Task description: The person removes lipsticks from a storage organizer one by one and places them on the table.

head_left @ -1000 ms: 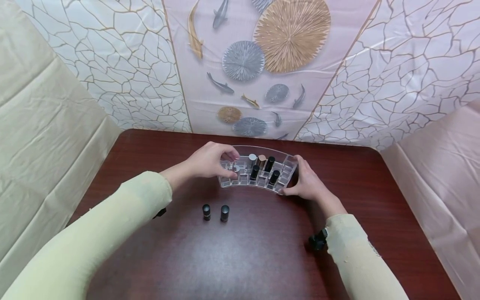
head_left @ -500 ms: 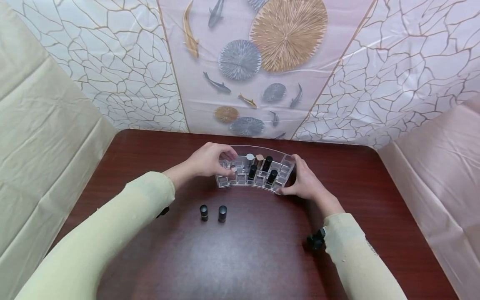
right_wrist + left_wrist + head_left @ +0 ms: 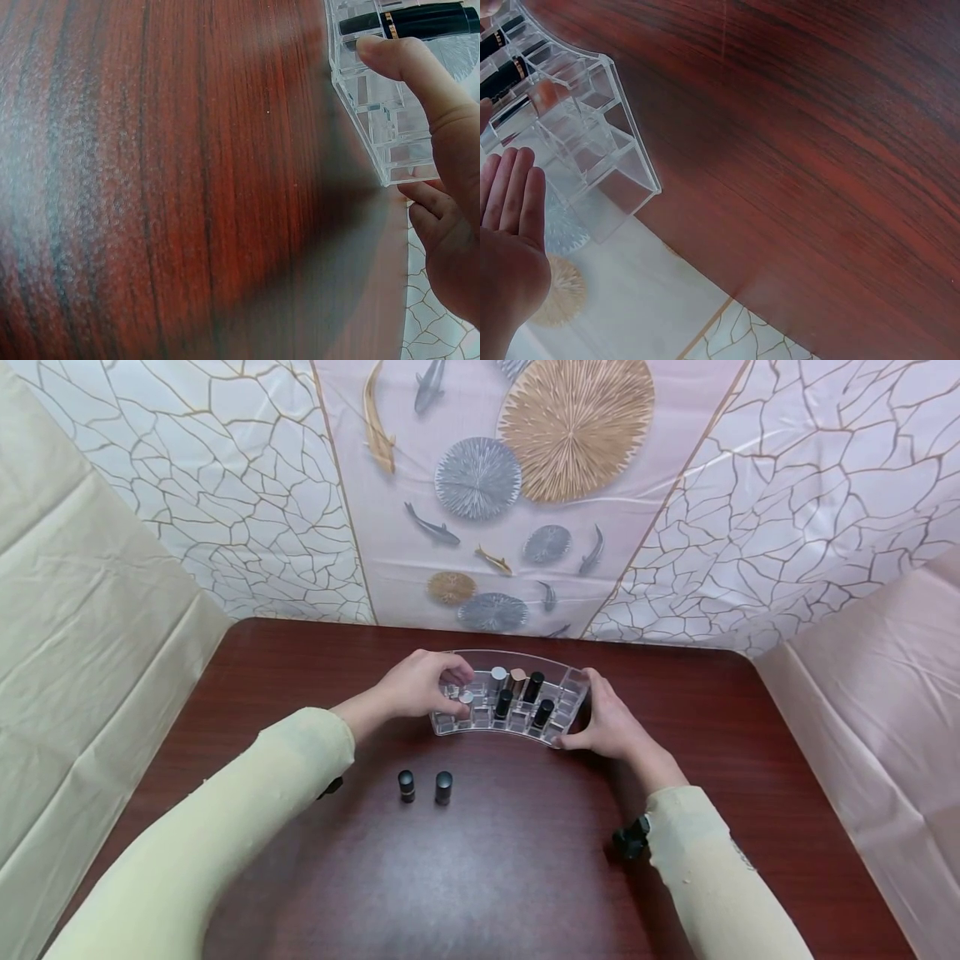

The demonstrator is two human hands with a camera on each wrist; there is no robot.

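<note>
A clear acrylic lipstick organizer (image 3: 480, 724), curved and tiered, stands near the back of the table. My left hand (image 3: 416, 683) is over its left end, fingers extended. The thumb lies beside a silver-topped lipstick (image 3: 466, 697) in a front slot; the fingertips look apart from it in the left wrist view. My right hand (image 3: 617, 720) grips the organizer's right end, thumb at the front edge and fingers behind. Between the hands, a silver lipstick (image 3: 498, 675), a rose-gold lipstick (image 3: 517, 679) and several black lipsticks (image 3: 503, 703) stand in slots.
Two black lipsticks (image 3: 443, 787) stand upright on the dark red wooden table (image 3: 480, 877), in front of the organizer. A patterned cloth backdrop (image 3: 480, 560) hangs right behind the table, and pale cloth walls flank both sides.
The head view has shifted slightly, moving everything a little left in the frame. Both hands keep their places at the organizer, with the left fingers barely moving around the silver-topped lipstick.
</note>
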